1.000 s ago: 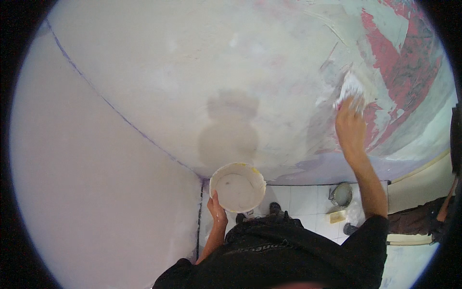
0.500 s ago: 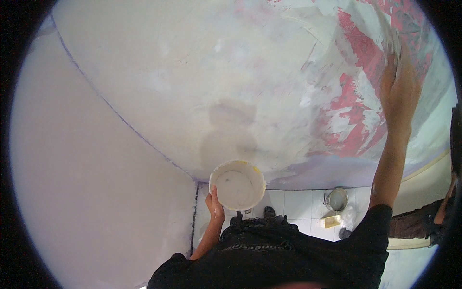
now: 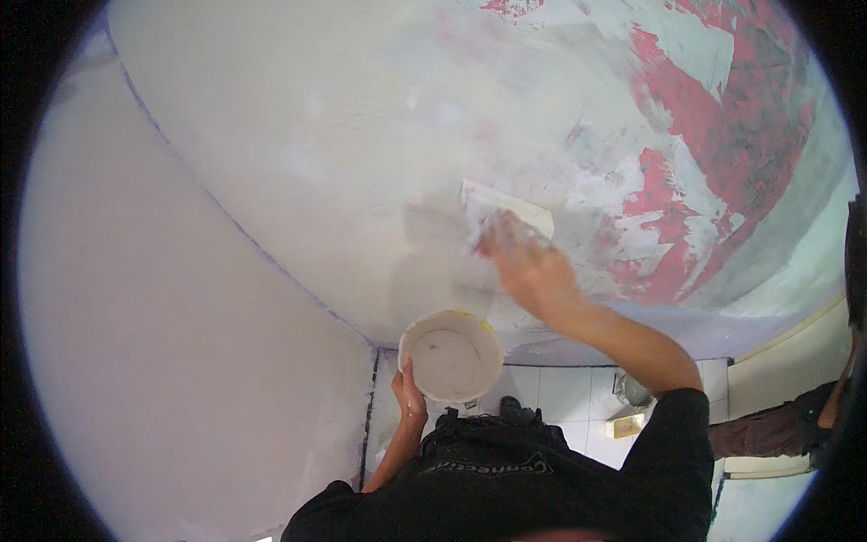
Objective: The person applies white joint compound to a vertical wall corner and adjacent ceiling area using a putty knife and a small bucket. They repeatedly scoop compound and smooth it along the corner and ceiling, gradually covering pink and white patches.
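My left hand (image 3: 412, 399) grips the side of a round white bucket (image 3: 459, 322), thumb over its rim. Pale, smooth filler lies inside, and yellow smears mark the rim. Up against the wall (image 3: 325, 172), my right hand (image 3: 540, 278) is closed round a wide putty knife (image 3: 517, 204), somewhat smeared by motion. Its pale broad blade is at the wall surface, above and right of the bucket. The knife's handle is mostly hidden by my fingers. Further right, pink patches (image 3: 704, 117) show between streaks of whitish filler.
A side wall (image 3: 199, 361) meets the main wall at a dark corner line on the left. On the tiled floor (image 3: 564, 393) stand a small grey bucket (image 3: 632, 390) and a pale yellow rectangular tray (image 3: 625, 425). Another person (image 3: 777, 423) in dark clothes is at the right edge.
My right hand has swung from the upper right, over the pink area, down and left toward the bucket, bringing the putty knife into view. A pink area looks differently streaked. The bucket hardly moved.
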